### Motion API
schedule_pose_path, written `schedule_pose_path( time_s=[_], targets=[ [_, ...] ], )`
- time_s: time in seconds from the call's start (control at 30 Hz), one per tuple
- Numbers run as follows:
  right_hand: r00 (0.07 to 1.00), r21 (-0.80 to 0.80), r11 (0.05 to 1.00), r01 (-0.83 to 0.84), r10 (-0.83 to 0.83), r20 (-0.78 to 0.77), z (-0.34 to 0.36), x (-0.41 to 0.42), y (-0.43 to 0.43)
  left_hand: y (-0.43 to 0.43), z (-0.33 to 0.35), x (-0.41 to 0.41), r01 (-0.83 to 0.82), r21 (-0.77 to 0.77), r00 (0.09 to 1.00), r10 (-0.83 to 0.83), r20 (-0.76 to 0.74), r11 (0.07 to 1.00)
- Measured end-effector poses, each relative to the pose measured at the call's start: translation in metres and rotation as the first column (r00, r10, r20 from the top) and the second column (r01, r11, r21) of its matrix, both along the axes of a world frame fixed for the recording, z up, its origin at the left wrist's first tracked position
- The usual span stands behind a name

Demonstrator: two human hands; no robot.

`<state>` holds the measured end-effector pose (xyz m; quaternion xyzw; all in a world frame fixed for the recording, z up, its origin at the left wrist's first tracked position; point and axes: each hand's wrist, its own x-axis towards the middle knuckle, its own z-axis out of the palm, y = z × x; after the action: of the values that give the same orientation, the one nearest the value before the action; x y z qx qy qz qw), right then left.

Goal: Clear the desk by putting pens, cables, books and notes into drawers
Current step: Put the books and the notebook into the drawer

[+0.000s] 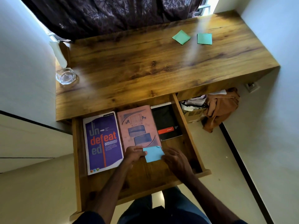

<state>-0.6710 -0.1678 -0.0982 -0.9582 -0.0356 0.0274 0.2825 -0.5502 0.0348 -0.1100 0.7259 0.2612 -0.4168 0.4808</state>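
In the drawer (76, 143), three books (103, 143) (139, 126) (167, 123), one blue note (153, 154), two hands (134, 155) (177, 160)

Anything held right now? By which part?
Blue sticky note, pinched at its left edge by the left hand, over the open drawer. Right hand touches its right edge; grip there unclear.

Blue note (153, 154), between left hand (135, 155) and right hand (176, 160): matt paper. Drawer (145, 174) under hands: grained wood. Purple book (102, 143) left of left hand: glossy cover. Desk top (145, 70) beyond hands: wood, light sheen. Ashtray (66, 76): clear glass.
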Motion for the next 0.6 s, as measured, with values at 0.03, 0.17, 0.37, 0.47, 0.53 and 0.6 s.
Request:
schedule_pose_path(
  time_s=[0.03, 0.17, 0.37, 0.47, 0.53, 0.6],
  targets=[
    [0.997, 0.004, 1.0, 0.024, -0.024, -0.072, -0.001, -0.003, 0.0, 0.002, -0.003, -0.007, 0.032, 0.031, 0.999, -0.033, 0.028, 0.999],
    [0.959, -0.001, 0.998, 0.067, -0.065, -0.277, -0.002, -0.012, 0.006, 0.003, -0.015, -0.031, 0.092, 0.144, 0.992, -0.104, 0.076, 0.985],
    [0.933, 0.028, 0.992, 0.124, -0.107, -0.344, 0.002, -0.015, 0.018, 0.003, -0.024, -0.042, 0.182, 0.259, 0.965, -0.223, 0.139, 0.949],
    [0.93, 0.037, 0.992, 0.122, -0.102, -0.353, 0.003, -0.019, 0.019, 0.004, -0.02, -0.043, 0.284, 0.338, 0.898, -0.373, 0.235, 0.897],
    [0.934, 0.027, 0.992, 0.125, -0.108, -0.341, 0.006, -0.022, 0.021, 0.006, -0.017, -0.045, 0.322, 0.379, 0.857, -0.438, 0.273, 0.868],
    [0.938, 0.019, 0.992, 0.126, -0.113, -0.328, 0.007, -0.024, 0.021, 0.01, -0.018, -0.049, 0.344, 0.401, 0.828, -0.475, 0.297, 0.849]
  ],
)
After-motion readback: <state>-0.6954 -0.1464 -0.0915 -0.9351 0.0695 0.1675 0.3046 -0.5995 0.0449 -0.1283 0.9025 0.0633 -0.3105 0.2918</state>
